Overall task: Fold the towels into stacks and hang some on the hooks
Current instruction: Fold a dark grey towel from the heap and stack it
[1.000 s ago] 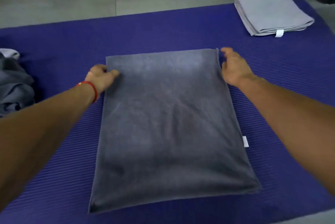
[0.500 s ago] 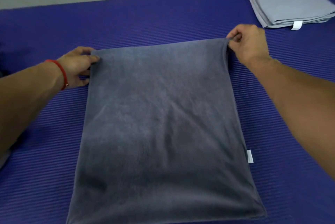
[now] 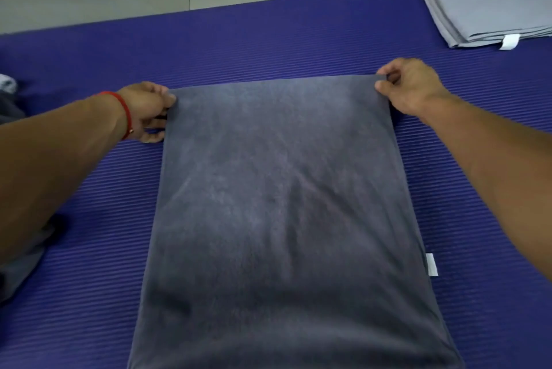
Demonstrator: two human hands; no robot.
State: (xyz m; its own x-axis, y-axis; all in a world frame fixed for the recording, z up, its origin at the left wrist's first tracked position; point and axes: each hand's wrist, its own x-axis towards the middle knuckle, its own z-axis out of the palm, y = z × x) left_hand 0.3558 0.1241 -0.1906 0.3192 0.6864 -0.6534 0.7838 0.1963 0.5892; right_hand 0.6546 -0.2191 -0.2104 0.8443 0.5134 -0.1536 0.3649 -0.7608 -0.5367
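A dark grey, soft plush rectangular towel (image 3: 283, 219) lies flat mid-frame on the ribbed purple foam mat (image 3: 268, 40), its far corners pinched by the left hand (image 3: 146, 111) and right hand (image 3: 409, 84), fingers now curled tighter than a moment ago

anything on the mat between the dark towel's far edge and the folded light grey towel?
Nothing: in the head view, only bare purple mat separates the dark grey towel from the folded light grey towel. The right hand pinches the dark towel's far right corner.
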